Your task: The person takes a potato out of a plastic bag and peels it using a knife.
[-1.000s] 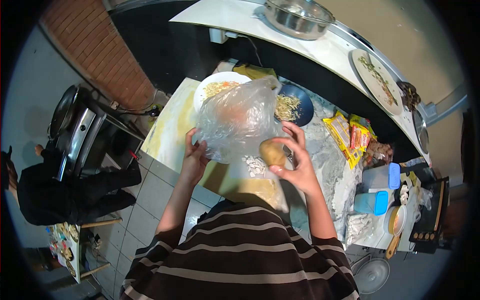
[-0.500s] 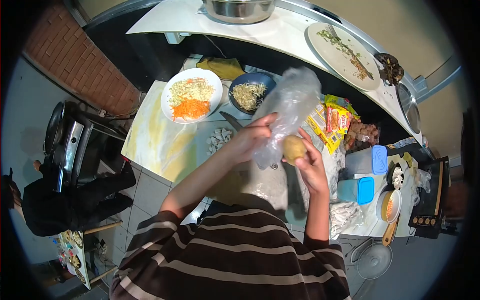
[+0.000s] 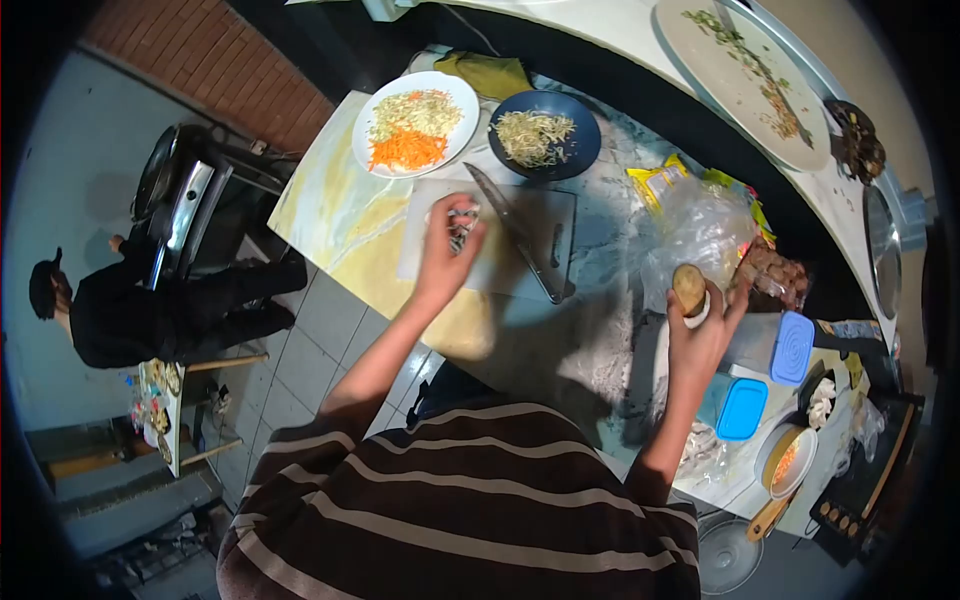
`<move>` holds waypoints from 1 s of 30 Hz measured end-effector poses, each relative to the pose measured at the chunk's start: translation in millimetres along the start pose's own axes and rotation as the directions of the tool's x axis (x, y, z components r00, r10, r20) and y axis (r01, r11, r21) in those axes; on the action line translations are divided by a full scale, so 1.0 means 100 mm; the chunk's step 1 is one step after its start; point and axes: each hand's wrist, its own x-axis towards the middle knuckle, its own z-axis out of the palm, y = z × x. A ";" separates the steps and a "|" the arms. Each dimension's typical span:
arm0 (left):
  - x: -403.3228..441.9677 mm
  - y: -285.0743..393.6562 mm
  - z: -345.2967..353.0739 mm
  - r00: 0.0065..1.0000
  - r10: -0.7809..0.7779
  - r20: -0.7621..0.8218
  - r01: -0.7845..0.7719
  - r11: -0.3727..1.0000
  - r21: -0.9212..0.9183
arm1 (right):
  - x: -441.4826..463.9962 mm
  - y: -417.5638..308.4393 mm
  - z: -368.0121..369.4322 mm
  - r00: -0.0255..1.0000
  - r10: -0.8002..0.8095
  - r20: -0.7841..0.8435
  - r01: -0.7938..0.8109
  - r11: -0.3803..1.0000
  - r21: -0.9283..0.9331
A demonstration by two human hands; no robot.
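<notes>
Partly, the left hand (image 3: 445,258) hides white pieces (image 3: 461,230) — grip unclear.

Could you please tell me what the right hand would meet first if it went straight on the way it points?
Probably the clear plastic bag just beyond the right hand and its potato, though depth is unclear.

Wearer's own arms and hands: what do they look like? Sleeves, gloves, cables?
Left hand and right hand are bare: no gloves, watch or cables visible. Forearms uncovered. Loose dark-brown sleeves with pale stripes end around the elbows.
</notes>
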 end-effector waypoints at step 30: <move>0.36 -0.86 -0.38 0.670 0.482 0.565 -0.736 0.534 0.417 | -0.66 -1.07 1.50 0.914 -0.084 0.396 -0.053 0.946 0.321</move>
